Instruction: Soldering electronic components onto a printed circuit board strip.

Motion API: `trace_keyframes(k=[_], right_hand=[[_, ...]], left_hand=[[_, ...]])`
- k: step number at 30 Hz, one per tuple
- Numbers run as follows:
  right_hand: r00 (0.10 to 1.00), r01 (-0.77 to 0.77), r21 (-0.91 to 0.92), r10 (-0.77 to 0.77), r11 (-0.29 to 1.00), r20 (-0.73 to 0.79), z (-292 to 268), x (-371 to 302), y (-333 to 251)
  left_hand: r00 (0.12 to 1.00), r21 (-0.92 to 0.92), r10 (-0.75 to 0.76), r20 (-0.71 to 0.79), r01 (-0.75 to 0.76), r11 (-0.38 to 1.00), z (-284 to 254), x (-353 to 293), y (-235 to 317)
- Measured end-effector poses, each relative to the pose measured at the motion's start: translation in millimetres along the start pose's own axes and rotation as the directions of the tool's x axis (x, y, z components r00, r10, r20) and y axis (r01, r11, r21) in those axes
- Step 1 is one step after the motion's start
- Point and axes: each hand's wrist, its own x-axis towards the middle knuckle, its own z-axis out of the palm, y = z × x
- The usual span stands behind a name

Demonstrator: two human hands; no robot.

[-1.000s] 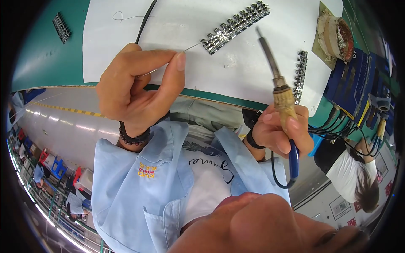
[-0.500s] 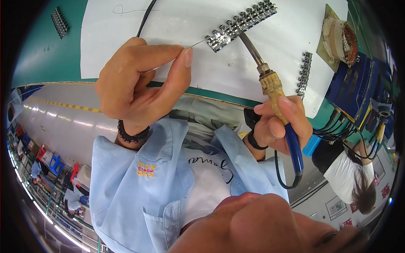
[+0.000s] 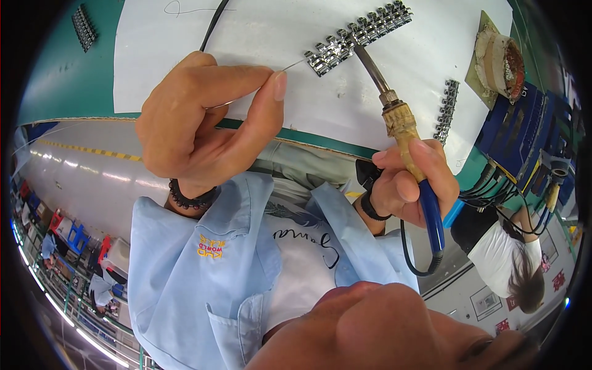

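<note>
Between the thumb and forefinger of my left hand (image 3: 206, 120) is pinched a thin solder wire (image 3: 295, 65). Its free end reaches the left end of a row of small shiny metal parts (image 3: 324, 60) lying slanted on white paper. My right hand (image 3: 416, 179) is closed around a soldering iron (image 3: 432, 213) with a blue handle and tan collar. The iron's tip meets the near side of the row, around its middle; whether solder melts there is too small to tell.
A shorter metal row (image 3: 446, 111) lies right on the white paper (image 3: 246, 37), another (image 3: 84, 28) at far left on the green table (image 3: 61, 80). A round crusted pot (image 3: 498, 65) stands beside a blue box (image 3: 518, 129) with cables. A black cord (image 3: 214, 24) runs behind my left hand.
The view has shifted slightly, so the row, iron and pot sit a little further right. Both hands keep their grips, and the iron's tip stays at the row.
</note>
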Motion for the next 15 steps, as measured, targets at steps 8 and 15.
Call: trace_keyframes(k=[8, 15], right_hand=[[0.994, 0.002, 0.023, 0.001, 1.0, -0.111, 8.4, 0.4, 3.7], [0.969, -0.09, 0.046, 0.098, 0.995, -0.226, 16.3, -0.1, 1.6]], left_hand=[[1.0, -0.011, 0.019, -0.001, -0.019, 1.0, 0.2, 0.9, -1.4], [0.999, -0.008, -0.027, 0.02, 0.027, 1.0, 1.1, 1.5, 1.1]])
